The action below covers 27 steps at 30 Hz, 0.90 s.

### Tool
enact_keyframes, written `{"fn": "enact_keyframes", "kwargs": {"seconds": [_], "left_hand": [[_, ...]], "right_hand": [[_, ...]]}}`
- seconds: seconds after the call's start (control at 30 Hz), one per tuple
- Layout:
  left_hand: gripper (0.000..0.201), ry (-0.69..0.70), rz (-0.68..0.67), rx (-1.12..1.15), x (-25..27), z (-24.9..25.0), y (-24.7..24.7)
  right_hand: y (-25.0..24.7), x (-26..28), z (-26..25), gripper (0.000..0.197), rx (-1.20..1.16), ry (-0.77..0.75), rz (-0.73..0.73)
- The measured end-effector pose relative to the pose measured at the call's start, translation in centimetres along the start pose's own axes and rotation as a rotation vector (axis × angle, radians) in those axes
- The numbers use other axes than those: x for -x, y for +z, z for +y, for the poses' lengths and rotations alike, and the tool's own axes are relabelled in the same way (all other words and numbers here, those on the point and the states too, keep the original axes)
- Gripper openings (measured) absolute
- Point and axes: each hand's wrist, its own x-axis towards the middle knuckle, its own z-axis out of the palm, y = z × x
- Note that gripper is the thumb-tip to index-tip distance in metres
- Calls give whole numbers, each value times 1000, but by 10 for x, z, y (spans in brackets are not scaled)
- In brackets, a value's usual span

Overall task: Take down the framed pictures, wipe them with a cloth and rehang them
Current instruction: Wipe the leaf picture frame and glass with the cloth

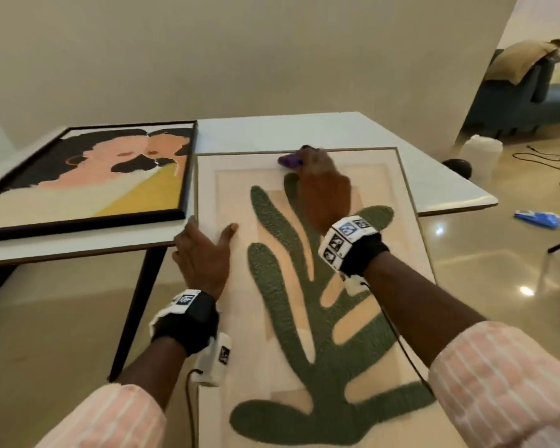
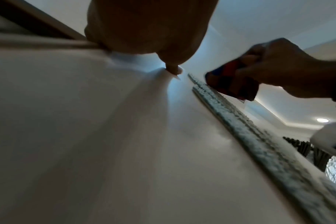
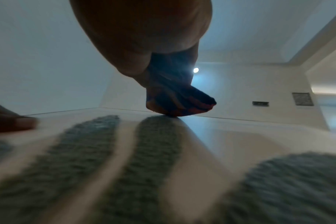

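Observation:
A large framed picture (image 1: 346, 318) with a green leaf shape on cream lies tilted, its far end on the white table (image 1: 304, 130) and its near end towards me. My right hand (image 1: 320, 185) grips a dark purple and red cloth (image 1: 290, 160) and presses it on the glass near the picture's top edge; the cloth (image 3: 175, 100) touches the glass in the right wrist view. My left hand (image 1: 204, 244) grips the picture's left edge, thumb on the glass, fingers round the side. A second framed picture (image 1: 88, 179), black-framed with faces, lies flat on the table at left.
The table's black leg (image 1: 136, 305) stands below its near edge. On the shiny floor at right are a white container (image 1: 480, 153), a blue packet (image 1: 537, 218) and cables (image 1: 550, 166). A blue sofa (image 1: 530, 105) with a tan cushion stands far right.

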Motion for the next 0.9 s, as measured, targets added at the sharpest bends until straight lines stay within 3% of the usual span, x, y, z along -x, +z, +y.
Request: {"fn": "enact_keyframes", "kwargs": {"seconds": [0.13, 0.23, 0.3, 0.43, 0.53, 0.7, 0.83, 0.9], "left_hand": [[80, -6, 75, -43, 13, -3, 2], [75, 46, 99, -122, 15, -13, -1], [75, 71, 124, -194, 10, -16, -3], [80, 183, 92, -90, -4, -13, -4], [86, 177, -26, 86, -18, -8, -1], [92, 121, -30, 107, -23, -7, 3], [95, 135, -26, 76, -22, -9, 5], [91, 155, -21, 76, -21, -11, 4]], "right_hand": [[29, 3, -68, 52, 55, -134, -178], [42, 9, -97, 62, 69, -257, -381], [49, 13, -103, 68, -15, -251, -459], [58, 15, -97, 65, -117, -162, -339], [65, 8, -98, 82, -139, -90, -361], [74, -10, -89, 71, -28, -379, -285], [77, -11, -95, 69, -144, -215, -403], [76, -7, -104, 69, -117, -265, -432]]}}
